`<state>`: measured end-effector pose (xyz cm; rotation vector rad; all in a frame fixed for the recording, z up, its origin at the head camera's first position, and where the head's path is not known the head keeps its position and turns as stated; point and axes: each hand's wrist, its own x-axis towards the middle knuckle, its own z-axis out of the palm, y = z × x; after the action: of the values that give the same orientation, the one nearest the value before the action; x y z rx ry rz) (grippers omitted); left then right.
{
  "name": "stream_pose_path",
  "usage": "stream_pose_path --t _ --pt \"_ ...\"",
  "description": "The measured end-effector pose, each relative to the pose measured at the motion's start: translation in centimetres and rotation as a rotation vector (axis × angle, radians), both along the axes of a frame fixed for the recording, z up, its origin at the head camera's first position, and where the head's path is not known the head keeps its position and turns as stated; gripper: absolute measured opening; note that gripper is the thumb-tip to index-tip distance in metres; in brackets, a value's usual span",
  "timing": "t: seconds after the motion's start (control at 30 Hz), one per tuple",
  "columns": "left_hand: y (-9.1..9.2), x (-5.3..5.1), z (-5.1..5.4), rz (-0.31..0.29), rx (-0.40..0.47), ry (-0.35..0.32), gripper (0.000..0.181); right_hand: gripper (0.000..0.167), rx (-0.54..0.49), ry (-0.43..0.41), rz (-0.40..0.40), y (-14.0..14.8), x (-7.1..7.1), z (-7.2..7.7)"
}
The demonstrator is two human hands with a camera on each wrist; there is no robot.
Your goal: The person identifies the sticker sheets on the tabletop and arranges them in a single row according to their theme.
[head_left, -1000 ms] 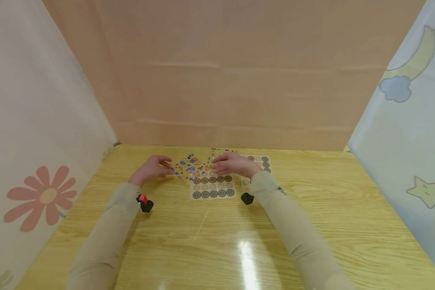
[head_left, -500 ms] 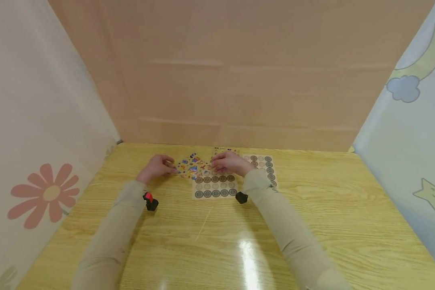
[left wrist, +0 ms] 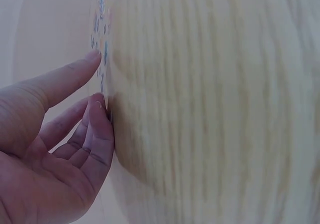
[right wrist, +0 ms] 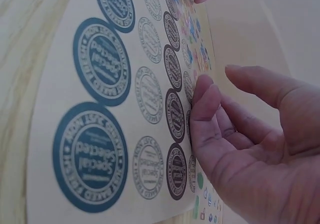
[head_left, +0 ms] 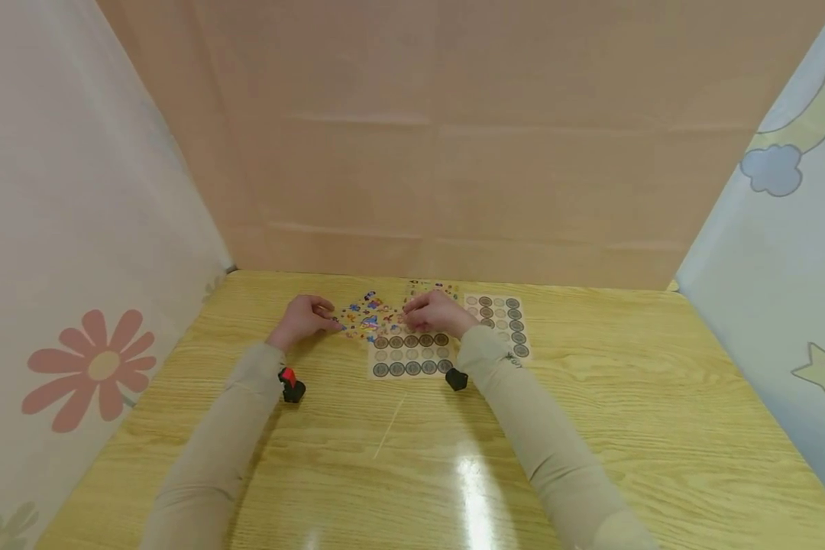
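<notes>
A clear sheet of small colourful stickers (head_left: 369, 322) lies on the table between my hands, over the upper part of a sheet of round label stickers (head_left: 406, 369). My left hand (head_left: 305, 318) is at the clear sheet's left edge. In the left wrist view its thumb touches the sheet, while bent fingertips rest just below, apart from the thumb. At the clear sheet's right side is my right hand (head_left: 440, 312). The right wrist view shows its fingertips resting on the sheets, with the thumb held away. Neither hand visibly grips anything.
Another sheet of round labels (head_left: 516, 327) lies to the right, partly behind the right wrist. Behind the right hand is a second clear sticker sheet (head_left: 450, 288). The wooden table (head_left: 357, 473) meets a plain brown backdrop (head_left: 454, 176), with patterned panels at both sides.
The head view has shifted slightly. My right forearm has moved left, showing more of the right-hand label sheet. Both hands stay at the clear sheet, with little finger movement.
</notes>
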<state>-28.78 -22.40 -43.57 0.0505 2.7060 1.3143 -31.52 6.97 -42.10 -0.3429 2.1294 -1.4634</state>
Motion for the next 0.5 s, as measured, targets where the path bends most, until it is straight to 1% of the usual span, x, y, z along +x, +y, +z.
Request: stream_pose_path --t 0.07,0.27,0.33,0.5 --pt "0.1 0.0 -0.1 0.005 0.001 0.003 0.044 0.031 -0.009 -0.018 -0.021 -0.1 0.0 0.1" --pt "0.4 0.0 -0.2 0.028 -0.036 0.026 0.041 0.032 -0.091 -0.125 -0.081 -0.1 -0.1 0.2" --pt "0.6 0.0 -0.1 0.04 -0.06 0.034 0.04 0.032 -0.091 -0.138 -0.086 -0.1 -0.1 0.2" --pt "1.1 0.0 0.3 0.092 -0.093 0.023 0.039 0.031 -0.094 -0.161 -0.086 -0.1 -0.1 0.3"
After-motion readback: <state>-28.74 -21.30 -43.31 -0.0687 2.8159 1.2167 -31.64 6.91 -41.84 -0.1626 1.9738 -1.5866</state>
